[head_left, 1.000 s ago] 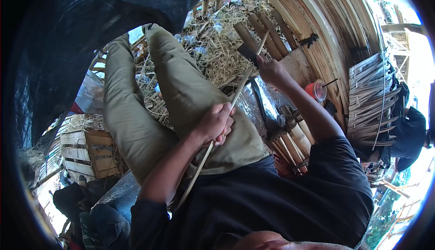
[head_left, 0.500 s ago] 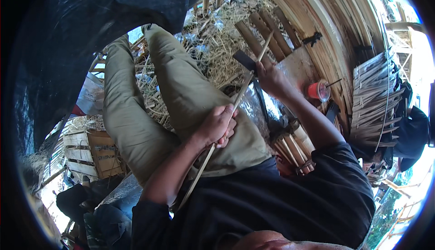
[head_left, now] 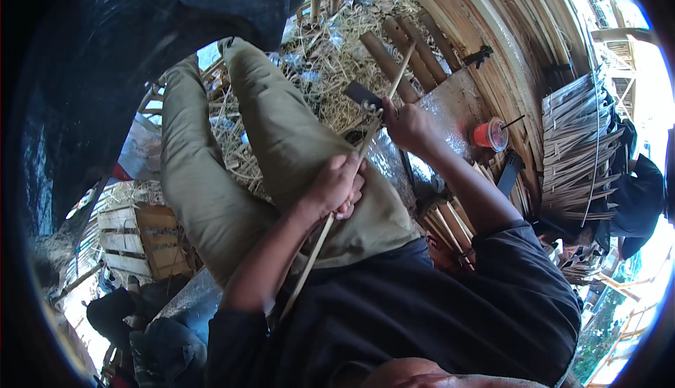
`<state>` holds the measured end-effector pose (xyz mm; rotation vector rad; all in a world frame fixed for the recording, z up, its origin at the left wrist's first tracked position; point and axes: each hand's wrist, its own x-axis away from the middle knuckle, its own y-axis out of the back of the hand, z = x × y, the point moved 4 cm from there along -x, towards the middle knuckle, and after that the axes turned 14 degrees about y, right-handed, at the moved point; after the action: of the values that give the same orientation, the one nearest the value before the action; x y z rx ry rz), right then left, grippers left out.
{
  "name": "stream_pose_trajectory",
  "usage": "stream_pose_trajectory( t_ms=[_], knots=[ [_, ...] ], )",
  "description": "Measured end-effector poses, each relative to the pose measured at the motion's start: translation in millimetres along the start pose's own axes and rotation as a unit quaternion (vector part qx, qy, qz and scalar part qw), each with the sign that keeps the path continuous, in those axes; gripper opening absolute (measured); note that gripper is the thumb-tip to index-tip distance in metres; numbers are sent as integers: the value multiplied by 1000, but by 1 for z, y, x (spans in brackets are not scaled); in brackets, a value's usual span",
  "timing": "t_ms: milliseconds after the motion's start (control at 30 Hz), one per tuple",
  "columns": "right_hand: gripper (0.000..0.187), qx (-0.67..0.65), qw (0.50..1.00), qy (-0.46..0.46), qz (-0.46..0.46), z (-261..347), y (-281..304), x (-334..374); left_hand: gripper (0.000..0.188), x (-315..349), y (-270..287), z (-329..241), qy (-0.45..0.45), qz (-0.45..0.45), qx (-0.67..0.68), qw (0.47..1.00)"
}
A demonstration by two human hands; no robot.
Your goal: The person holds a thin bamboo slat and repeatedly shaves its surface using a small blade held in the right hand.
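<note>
A long, thin bamboo stick (head_left: 310,263) slants from beside my waist up past my right knee. My left hand (head_left: 338,186) is closed around its middle, just above my right thigh. Farther along, my right hand (head_left: 411,127) is closed on a knife whose wide dark blade (head_left: 363,95) juts out to the left, across the stick. Pale curled shavings show at the blade's edge. My right fingers hide the knife's handle, and the stick's far end sticks out beyond them.
Straw-like shavings (head_left: 344,57) litter the ground ahead. At right are a red cup (head_left: 490,135) with a straw, stacked long bamboo strips (head_left: 492,22) and a bundle of split sticks (head_left: 450,223). A slatted wooden crate (head_left: 140,240) stands left; black sheeting (head_left: 162,22) hangs upper left.
My right hand and the knife have shifted slightly left and nearer to me. Curled shavings now show at the blade. The left hand still grips the stick, a little lower.
</note>
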<state>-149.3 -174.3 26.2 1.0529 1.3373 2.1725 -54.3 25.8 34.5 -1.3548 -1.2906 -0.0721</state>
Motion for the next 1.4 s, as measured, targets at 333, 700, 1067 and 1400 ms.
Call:
stream_pose_trajectory(
  t_ms=[333,700,1067,1400],
  knots=[
    [69,-33,999,-38,19,24,13,23,35,3,4,1,-13,4,5,1000],
    [77,-92,995,16,-32,37,10,40,38,3,5,3,-26,3,4,1000],
    [69,-416,905,-71,51,50,12,62,35,-6,11,7,-34,0,-10,999],
    [64,-600,789,118,-58,100,141,88,32,1,8,0,-33,23,9,999]
  ],
)
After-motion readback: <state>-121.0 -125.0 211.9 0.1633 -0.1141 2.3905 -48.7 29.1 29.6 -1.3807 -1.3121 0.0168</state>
